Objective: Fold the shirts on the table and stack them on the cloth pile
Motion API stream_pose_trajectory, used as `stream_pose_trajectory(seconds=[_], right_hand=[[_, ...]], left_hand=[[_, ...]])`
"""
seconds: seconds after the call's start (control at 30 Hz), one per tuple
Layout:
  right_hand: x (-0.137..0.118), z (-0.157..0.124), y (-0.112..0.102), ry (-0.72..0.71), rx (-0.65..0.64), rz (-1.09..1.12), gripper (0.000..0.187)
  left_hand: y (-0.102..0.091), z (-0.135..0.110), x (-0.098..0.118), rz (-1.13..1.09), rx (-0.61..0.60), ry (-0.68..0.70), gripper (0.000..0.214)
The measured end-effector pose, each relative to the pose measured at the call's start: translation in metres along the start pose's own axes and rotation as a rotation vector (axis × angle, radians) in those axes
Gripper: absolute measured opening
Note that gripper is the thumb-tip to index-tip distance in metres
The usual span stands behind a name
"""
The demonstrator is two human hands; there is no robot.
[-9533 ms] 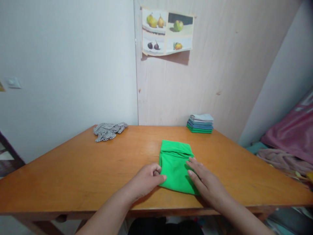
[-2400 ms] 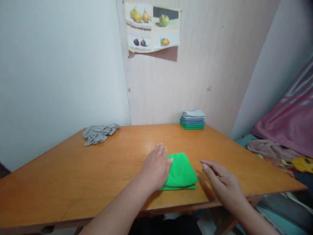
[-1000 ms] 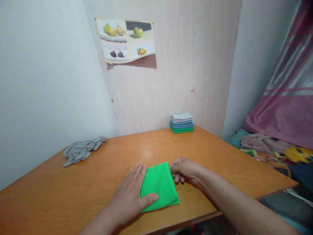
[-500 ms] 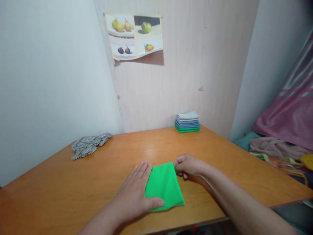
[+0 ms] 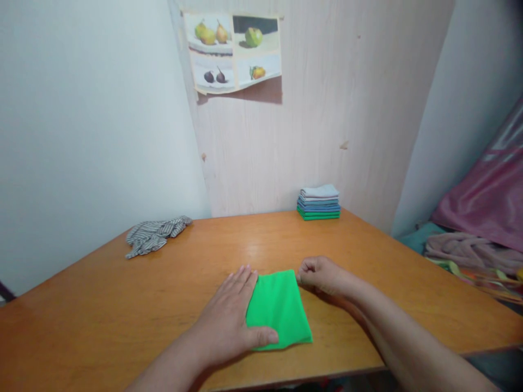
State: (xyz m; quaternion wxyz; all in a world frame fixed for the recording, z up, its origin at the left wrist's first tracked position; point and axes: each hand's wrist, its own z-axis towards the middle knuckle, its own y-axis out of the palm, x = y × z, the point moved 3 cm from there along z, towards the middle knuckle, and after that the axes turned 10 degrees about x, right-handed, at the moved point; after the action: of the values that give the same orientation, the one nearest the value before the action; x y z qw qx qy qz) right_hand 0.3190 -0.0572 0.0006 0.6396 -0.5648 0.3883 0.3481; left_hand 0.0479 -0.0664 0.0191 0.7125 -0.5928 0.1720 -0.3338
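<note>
A folded bright green cloth (image 5: 278, 307) lies flat near the front edge of the wooden table (image 5: 171, 321). My left hand (image 5: 232, 318) rests on its left side, fingers stretched forward and thumb spread across the near edge. Beside the cloth's far right corner is my right hand (image 5: 321, 276), its fingers curled into a fist. A fingertip of that hand is at the cloth's right edge, and no fabric shows between the fingers.
Folded cloths in grey, blue and green form a neat stack (image 5: 318, 202) at the table's back right. A crumpled striped cloth (image 5: 157, 235) lies at the back left. Beyond the right edge are a pink curtain (image 5: 482, 190) and a heap of fabrics (image 5: 469, 251).
My right hand's fingers have curled in more tightly beside the cloth's edge. My left hand stays on the green cloth. The whole view has shifted slightly.
</note>
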Motion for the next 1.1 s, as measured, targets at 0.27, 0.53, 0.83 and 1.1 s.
stream_pose_trajectory(seconds=[0.27,0.53,0.83,1.1], right_hand=[[-0.065,-0.042,0.000,-0.459,0.345,-0.374,0.042],[-0.064,-0.080,0.046,-0.500,-0.001,-0.663,0.073],[-0.034,-0.080,0.048,-0.432,0.065,-0.714,0.073],[-0.030,-0.079,0.045,-0.396,0.062,-0.744,0.072]], left_hand=[[-0.004,-0.001,0.004,-0.031,0.016,-0.009,0.114],[-0.006,-0.001,0.009,-0.029,0.016,-0.033,0.113],[-0.005,-0.001,0.010,-0.015,0.008,-0.105,0.110],[-0.008,0.002,0.013,-0.026,-0.009,-0.109,0.106]])
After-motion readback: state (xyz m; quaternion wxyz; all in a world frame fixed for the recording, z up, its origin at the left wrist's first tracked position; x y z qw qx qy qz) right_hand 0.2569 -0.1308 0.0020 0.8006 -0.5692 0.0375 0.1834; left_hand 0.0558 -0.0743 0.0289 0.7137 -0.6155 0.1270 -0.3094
